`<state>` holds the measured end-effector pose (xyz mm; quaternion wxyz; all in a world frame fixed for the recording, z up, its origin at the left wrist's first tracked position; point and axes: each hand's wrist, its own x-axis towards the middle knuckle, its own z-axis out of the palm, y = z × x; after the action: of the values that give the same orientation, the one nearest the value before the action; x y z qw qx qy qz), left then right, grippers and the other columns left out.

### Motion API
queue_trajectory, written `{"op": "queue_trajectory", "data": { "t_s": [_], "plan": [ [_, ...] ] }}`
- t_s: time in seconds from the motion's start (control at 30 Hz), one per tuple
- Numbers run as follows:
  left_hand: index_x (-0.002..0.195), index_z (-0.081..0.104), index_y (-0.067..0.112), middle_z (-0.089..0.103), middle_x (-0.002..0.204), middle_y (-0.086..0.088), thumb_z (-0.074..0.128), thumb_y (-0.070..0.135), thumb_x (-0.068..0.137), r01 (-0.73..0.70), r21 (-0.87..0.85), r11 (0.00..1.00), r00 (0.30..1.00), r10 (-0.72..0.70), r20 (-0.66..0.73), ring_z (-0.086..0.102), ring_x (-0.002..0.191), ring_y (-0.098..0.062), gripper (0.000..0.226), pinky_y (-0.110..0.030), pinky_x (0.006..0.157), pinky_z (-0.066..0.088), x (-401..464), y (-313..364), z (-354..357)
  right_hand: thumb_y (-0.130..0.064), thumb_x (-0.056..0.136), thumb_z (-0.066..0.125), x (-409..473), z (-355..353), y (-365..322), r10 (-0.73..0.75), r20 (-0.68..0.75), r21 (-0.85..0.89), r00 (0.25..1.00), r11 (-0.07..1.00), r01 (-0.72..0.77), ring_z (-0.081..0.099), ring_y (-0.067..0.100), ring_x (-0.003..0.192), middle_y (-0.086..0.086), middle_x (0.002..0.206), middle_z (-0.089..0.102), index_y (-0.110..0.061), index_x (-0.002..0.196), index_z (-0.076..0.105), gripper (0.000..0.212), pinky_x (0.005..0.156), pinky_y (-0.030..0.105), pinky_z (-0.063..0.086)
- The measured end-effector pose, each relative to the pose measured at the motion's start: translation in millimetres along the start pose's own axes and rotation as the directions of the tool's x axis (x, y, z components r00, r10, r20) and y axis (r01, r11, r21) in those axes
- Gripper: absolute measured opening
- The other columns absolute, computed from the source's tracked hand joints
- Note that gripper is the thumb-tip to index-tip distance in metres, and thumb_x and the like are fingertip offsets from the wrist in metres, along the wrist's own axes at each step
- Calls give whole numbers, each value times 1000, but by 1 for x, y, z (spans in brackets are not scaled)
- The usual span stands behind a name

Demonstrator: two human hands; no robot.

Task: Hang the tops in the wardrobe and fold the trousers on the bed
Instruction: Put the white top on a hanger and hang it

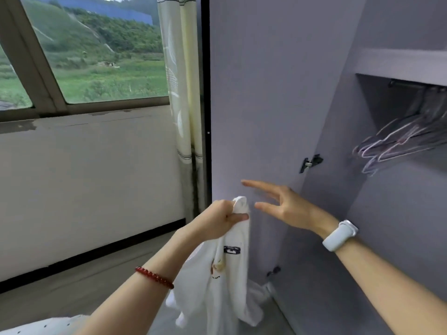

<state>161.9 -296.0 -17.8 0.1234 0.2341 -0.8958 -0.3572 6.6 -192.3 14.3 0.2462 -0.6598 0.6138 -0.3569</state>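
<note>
My left hand (221,220) grips a bunched edge of a white top (225,281) with a small printed figure; the garment hangs down from my fist in front of the open wardrobe door (261,105). My right hand (283,205) is held just to the right of it with straight, spread fingers, and holds nothing. Inside the wardrobe (387,213), up at the right, several bare wire hangers (396,141) hang from a rail (411,84) under a shelf.
A window (96,52) and a pale curtain (185,93) are at the left of the wardrobe door. A corner of the bed (41,326) with a dotted sheet shows at the bottom left. The floor (72,286) runs between the bed and the wall.
</note>
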Motion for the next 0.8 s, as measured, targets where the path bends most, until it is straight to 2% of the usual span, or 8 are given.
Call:
{"op": "queue_trajectory", "data": {
  "t_s": [0.1, 0.2, 0.3, 0.4, 0.47, 0.57, 0.7, 0.8],
  "plan": [
    [56, 24, 15, 21, 54, 4, 54, 21, 94, -8, 23, 1000, 996, 6, 84, 26, 40, -9, 49, -19, 44, 25, 14, 9, 5, -9, 92, 55, -2, -9, 14, 40, 24, -39, 999, 998, -39, 50, -7, 114, -14, 115, 61, -41, 114, 53, 39, 102, 11, 32],
    [59, 36, 18, 29, 55, 7, 54, 20, 94, -67, 35, 997, 987, 61, 149, 33, 44, -4, 40, -14, 48, 29, 24, 10, 7, -13, 89, 59, -1, -12, 27, 64, -18, -23, 998, 998, -64, 54, 0, 104, -8, 104, 58, -39, 94, 58, 26, 101, 23, 38],
    [75, 59, 9, 41, 61, 5, 55, 22, 94, -112, 47, 993, 972, 99, 212, 35, 48, -3, 23, -14, 53, 31, 35, 7, 8, -28, 86, 55, 1, -9, 33, 74, -2, -45, 997, 996, -74, 52, -1, 102, -8, 105, 55, -35, 85, 51, 8, 96, 13, 35],
    [68, 49, 15, 37, 56, 7, 58, 24, 92, -91, 58, 994, 981, 79, 177, 32, 49, -6, 27, -16, 48, 29, 49, -4, 13, -20, 94, 50, 0, -9, 38, 95, -116, -78, 989, 991, -105, 55, 3, 98, -8, 102, 60, -30, 86, 46, 14, 88, 10, 38],
    [80, 55, 11, 50, 63, 3, 60, 27, 90, -118, 40, 992, 979, 109, 174, 43, 58, -11, 19, -17, 53, 34, 59, -8, 15, -16, 95, 49, -4, -13, 44, 93, -255, -125, 962, 984, -128, 54, 1, 82, -5, 89, 58, -28, 84, 43, 18, 74, 13, 40],
    [95, 60, 7, 64, 87, -8, 62, 29, 87, -140, 40, 989, 962, 126, 242, 58, 81, -24, 24, -29, 68, 45, 75, -12, 21, -15, 96, 45, -16, -21, 52, 110, -435, -131, 894, 974, -184, 45, 1, 65, -9, 74, 47, -26, 84, 40, 17, 62, 13, 36],
    [101, 63, 24, 66, 100, 4, 66, 35, 82, -141, 122, 983, 926, 87, 368, 60, 94, -18, 22, -31, 84, 49, 104, -15, 39, -13, 97, 42, -41, -40, 63, 151, -670, -117, 726, 945, -304, 45, 0, 63, -4, 76, 49, -19, 91, 42, 8, 59, 11, 36],
    [108, 63, 27, 66, 103, 6, 65, 41, 81, -186, 204, 961, 913, 93, 397, 59, 93, -16, 30, -30, 83, 48, 128, -9, 58, -10, 97, 42, -68, -57, 72, 185, -806, -74, 562, 911, -407, 47, -4, 62, -6, 76, 49, -16, 94, 41, 7, 58, 8, 36]
  ]
}}
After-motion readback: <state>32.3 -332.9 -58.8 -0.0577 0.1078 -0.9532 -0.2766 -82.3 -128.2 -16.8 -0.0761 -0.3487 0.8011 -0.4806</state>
